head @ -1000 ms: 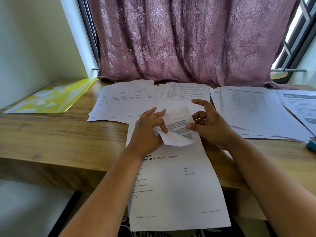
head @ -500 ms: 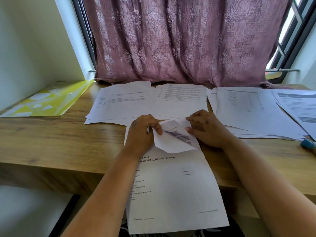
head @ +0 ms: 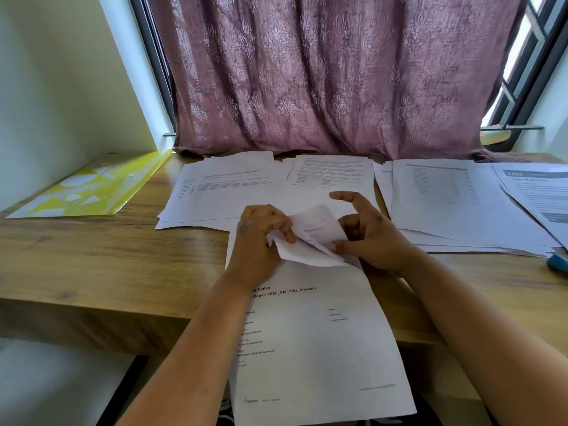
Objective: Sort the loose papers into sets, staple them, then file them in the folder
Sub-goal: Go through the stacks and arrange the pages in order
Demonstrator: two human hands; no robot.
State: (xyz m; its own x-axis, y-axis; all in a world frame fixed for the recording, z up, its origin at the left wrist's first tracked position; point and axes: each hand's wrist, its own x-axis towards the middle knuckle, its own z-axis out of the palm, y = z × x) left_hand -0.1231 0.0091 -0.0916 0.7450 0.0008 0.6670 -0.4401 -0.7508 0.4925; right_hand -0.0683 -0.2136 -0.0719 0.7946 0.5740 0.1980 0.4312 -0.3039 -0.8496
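Yellow folder (head: 92, 187) seemingly shut, both hands pinching paper set (head: 310, 333) corner

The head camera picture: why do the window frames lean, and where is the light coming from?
Head view: the wide-angle lens bends the dark window frame near the edges; daylight enters beside the mauve patterned curtain, overexposed at top right; the glossy yellow plastic folder shows glare; the folded white paper corner between the hands is slightly blurred.

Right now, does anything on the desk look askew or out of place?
The near paper set overhangs the desk edge toward the person, its top corner bent up between the left hand and right hand.
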